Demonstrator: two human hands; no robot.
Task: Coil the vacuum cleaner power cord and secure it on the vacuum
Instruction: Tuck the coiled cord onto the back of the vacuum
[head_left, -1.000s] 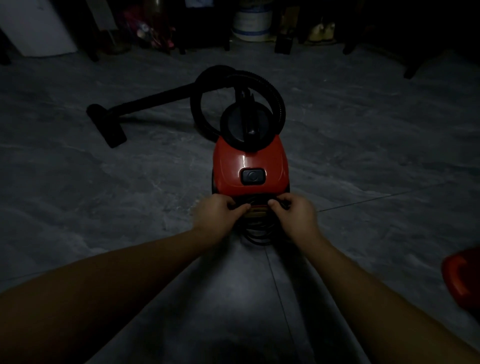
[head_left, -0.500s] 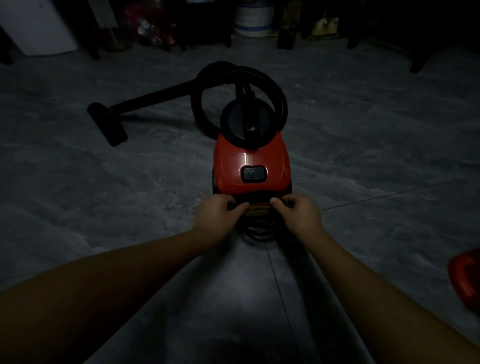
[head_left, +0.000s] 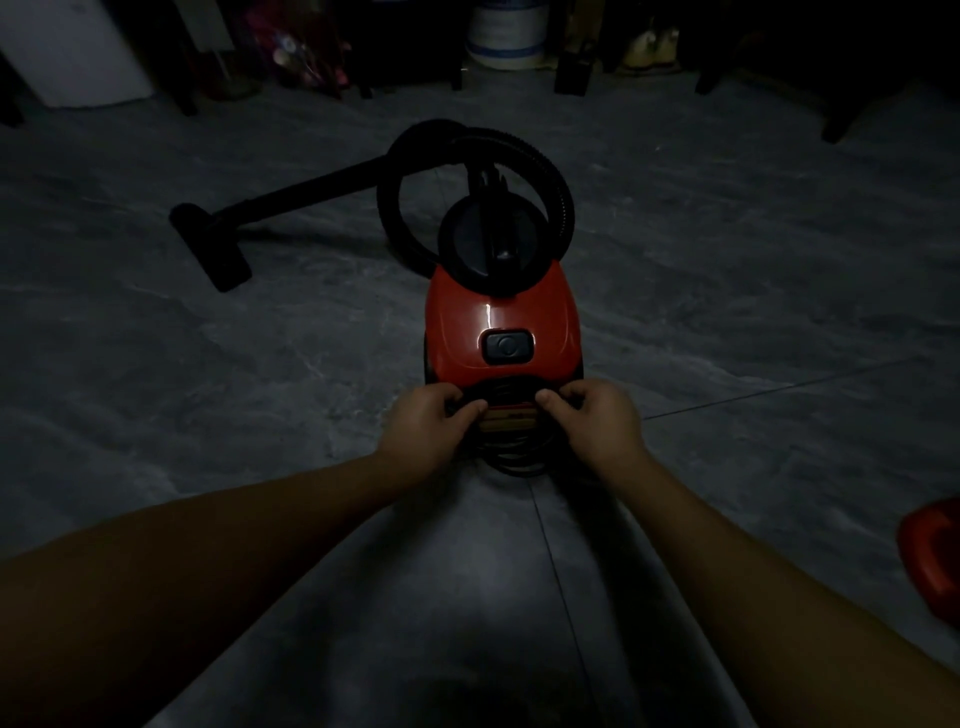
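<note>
A red canister vacuum cleaner (head_left: 501, 312) stands on the grey floor in dim light, its rear end facing me. The black power cord (head_left: 517, 460) lies in loops against the vacuum's rear, hanging down to the floor. My left hand (head_left: 423, 426) pinches the cord at the left side of the rear. On the right side, my right hand (head_left: 597, 421) pinches it the same way. A yellowish label (head_left: 508, 421) shows between my two hands.
The black hose (head_left: 545, 171) loops above the vacuum, and its wand runs left to a floor nozzle (head_left: 213, 249). A red object (head_left: 932, 561) sits at the right edge. Furniture legs, a white bucket (head_left: 504, 34) and clutter line the far wall.
Both hands stay at the vacuum's rear, their fingers shifting slightly on the cord. The view has tilted a little.
</note>
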